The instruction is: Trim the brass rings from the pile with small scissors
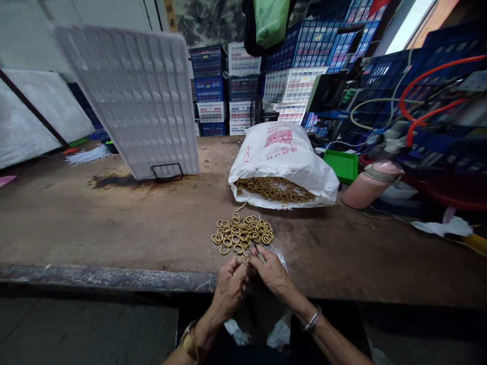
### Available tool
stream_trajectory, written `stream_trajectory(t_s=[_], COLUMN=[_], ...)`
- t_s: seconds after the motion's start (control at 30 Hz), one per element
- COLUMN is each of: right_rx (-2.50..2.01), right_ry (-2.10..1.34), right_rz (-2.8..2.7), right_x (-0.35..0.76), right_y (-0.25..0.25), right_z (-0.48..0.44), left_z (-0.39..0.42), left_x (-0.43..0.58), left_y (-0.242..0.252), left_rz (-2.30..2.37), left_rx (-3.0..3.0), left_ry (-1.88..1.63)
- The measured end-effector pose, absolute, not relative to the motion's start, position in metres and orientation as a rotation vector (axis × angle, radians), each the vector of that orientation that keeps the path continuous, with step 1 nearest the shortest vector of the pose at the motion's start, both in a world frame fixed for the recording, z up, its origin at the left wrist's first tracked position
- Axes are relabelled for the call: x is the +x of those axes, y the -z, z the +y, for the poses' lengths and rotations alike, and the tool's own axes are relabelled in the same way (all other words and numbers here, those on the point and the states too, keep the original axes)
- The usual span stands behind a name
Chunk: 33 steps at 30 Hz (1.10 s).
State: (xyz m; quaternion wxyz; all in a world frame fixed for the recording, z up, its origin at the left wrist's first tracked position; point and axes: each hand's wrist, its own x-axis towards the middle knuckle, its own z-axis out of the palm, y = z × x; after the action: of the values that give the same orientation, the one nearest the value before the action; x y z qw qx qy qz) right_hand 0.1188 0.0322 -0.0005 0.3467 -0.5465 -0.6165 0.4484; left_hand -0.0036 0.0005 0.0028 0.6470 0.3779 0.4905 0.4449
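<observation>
Several brass-coloured rings [243, 233] lie in a loose pile near the table's front edge. Just in front of them, my left hand [230, 285] is closed, its thumb and fingers pinched on a ring at the pile's near side. My right hand [272, 271] is closed around a small dark, thin tool [259, 253], close beside the left hand. Behind the pile a white sack [279, 152] with red print lies on its side, its mouth toward me, with many more rings [276, 189] inside.
A ribbed pale panel [140, 96] stands upright in a black wire stand [166, 172] at the left. Right of the sack are a green tray [342, 166] and a pink bottle [371, 185]. Stacked crates [209, 88] fill the back. The table edge [106, 276] runs in front.
</observation>
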Motion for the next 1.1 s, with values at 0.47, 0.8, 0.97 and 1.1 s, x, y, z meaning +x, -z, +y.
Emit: stream_trajectory(t_s=[0.47,0.8,0.97,1.1], right_rx=[-1.358,-1.347,-1.381,-1.405], right_ry=[-1.346,-1.172,-1.133,-1.141], right_rz=[-1.445,-1.626,-1.625,-1.605], right_x=[0.117,0.121,0.121,0.123], right_y=[-0.007,-0.006,-0.007,0.001], right_z=[0.03,0.027,0.029,0.032], left_z=[-0.002,-0.002,-0.003,-0.004], left_x=[-0.009,-0.006,-0.005,-0.005], left_y=[0.0,-0.001,-0.008,-0.008], left_rz=[0.799,0.946,1.02,1.012], left_rx=[0.7,0.766,0.845,0.827], left_ry=[-1.028,-0.984,-0.987,-0.983])
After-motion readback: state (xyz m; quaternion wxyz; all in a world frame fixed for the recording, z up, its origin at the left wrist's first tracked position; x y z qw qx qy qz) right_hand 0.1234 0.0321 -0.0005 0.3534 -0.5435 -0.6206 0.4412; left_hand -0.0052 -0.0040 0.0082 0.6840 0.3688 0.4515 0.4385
